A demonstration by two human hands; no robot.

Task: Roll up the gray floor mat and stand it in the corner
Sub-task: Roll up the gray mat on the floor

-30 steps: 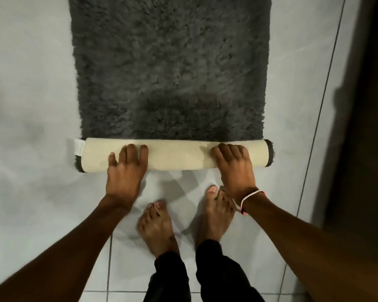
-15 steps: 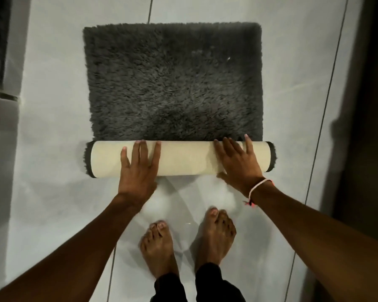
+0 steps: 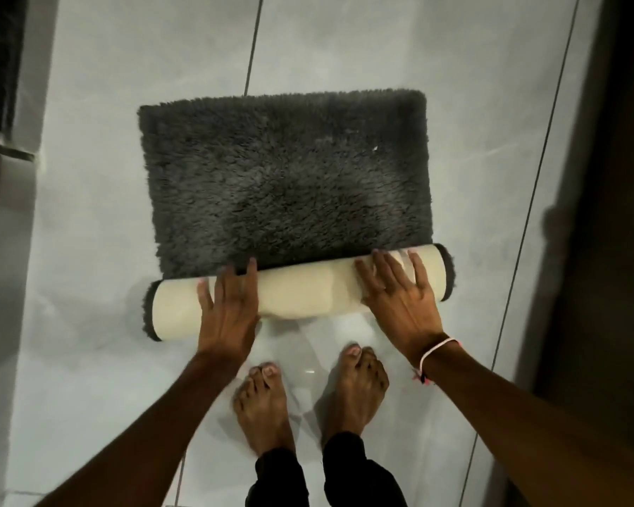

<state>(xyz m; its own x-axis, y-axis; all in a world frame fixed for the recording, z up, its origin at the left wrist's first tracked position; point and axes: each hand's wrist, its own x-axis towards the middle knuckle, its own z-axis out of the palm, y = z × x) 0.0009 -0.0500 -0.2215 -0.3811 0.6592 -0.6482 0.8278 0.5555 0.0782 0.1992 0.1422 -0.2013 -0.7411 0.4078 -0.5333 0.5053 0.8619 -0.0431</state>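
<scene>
The shaggy gray floor mat [image 3: 286, 177] lies flat on the pale tiled floor, its near end wound into a roll [image 3: 301, 292] with the cream backing outward. The roll lies slightly askew, its right end farther from me. My left hand [image 3: 229, 312] presses flat on the roll left of centre, fingers spread over its top. My right hand [image 3: 396, 294], with a pink band at the wrist, lies flat on the roll's right part. Both palms rest on the roll; neither grips it.
My bare feet [image 3: 308, 400] stand just behind the roll. A dark doorway or wall [image 3: 608, 214] runs down the right side. A dark step or ledge [image 3: 1, 155] sits at the left edge. Pale tiles [image 3: 344, 42] stretch beyond the mat's far end.
The roll has grown thicker and moved away from me; the flat part of the mat is shorter. Both hands went forward with it, fingers now spread, and the roll has skewed a little.
</scene>
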